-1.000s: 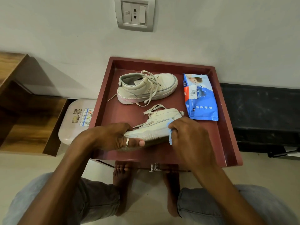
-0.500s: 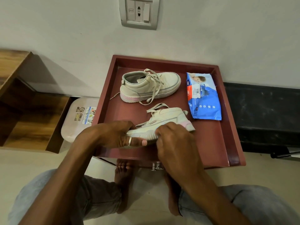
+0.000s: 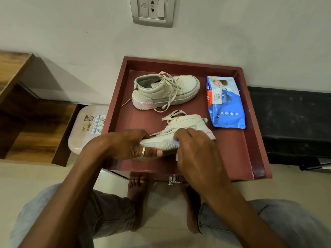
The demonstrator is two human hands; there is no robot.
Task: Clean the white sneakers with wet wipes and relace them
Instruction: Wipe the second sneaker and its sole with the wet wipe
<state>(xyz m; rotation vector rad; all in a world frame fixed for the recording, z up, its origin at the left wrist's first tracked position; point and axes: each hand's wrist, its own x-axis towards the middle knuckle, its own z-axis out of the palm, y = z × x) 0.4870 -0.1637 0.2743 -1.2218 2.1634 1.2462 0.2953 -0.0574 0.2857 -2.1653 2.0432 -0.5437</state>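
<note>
Two white sneakers lie on a dark red tray-like tabletop. The far sneaker lies on its side with loose laces, toe to the right. The near sneaker is tipped on its side, sole toward me. My left hand grips its toe end, thumb under the sole. My right hand holds a pale wet wipe against the sole's edge near the middle; most of the wipe is hidden under the fingers. A blue wet wipes pack lies at the tray's right.
A pale plastic stool stands left of the tray, with wooden shelving beyond it. A dark ledge runs on the right. A wall socket is above. My knees and bare feet are below the tray's front edge.
My right hand with the wipe slid left along the sole from the heel end, then back slightly right. The left hand kept its grip on the toe.
</note>
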